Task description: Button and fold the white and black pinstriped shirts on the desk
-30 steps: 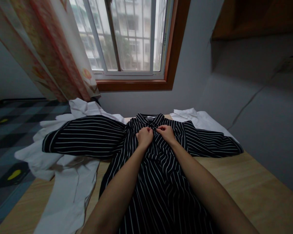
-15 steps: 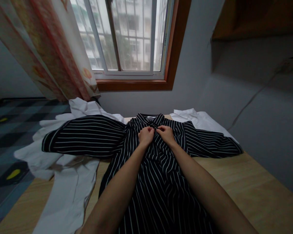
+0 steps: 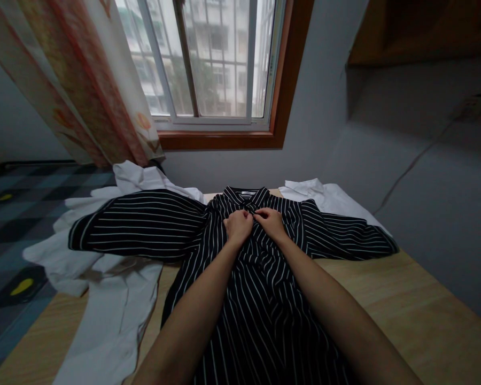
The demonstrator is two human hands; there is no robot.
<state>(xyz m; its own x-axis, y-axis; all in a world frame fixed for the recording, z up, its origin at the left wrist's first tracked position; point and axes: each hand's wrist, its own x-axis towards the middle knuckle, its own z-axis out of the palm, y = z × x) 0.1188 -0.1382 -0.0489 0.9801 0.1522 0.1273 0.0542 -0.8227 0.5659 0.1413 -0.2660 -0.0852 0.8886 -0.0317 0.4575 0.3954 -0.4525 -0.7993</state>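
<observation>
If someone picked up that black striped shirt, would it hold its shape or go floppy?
The striped shirt would most likely go floppy, since it lies in soft, loose wrinkles down the middle. The collar might keep its form slightly better, as it looks neatly folded. Rolling seems unlikely, with both sleeves spread wide.

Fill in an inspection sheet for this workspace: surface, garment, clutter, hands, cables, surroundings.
Surface: wood-grain tabletop, partly covered.
Garment: black striped shirt, sleeves spread, front wrinkled; lower end out of view.
Clutter: white garments at left and right, partly under the sleeves.
Hands: left hand and right hand pinch the shirt's front below the collar.
Cables: thin cable along the right wall.
Surroundings: window ahead, floral curtain and checkered fabric at left.
</observation>
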